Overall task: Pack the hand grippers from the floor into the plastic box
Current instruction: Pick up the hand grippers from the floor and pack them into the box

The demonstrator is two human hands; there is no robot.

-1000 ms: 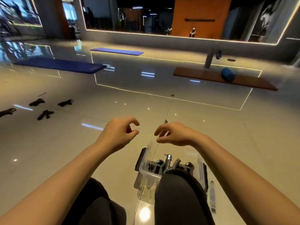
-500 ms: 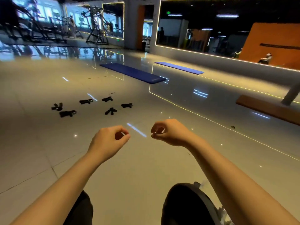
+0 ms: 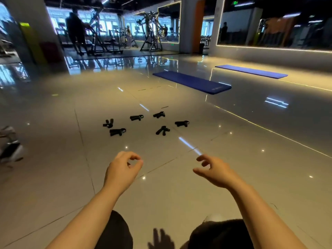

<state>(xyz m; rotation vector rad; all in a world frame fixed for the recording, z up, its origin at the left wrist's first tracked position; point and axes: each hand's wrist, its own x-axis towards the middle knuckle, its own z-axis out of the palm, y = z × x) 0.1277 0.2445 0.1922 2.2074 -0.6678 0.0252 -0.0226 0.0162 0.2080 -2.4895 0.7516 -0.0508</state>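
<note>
Floor of glossy pale tile fills the view, dotted with light reflections. Six black hand grippers lie scattered on it, well ahead of the hands: one at far left, one just near it, one at the far middle, one farther right, one near the centre and one at the right. None touch each other. The left hand hovers above the tile, thumb and forefinger curled together into a ring, holding nothing. The right hand hovers level with it, well apart, fingers loosely bent and spread, also empty. Two dark-clad knees show at the near edge. The plastic box is out of view. A blue mat lies far right, a second mat beyond it.
</note>
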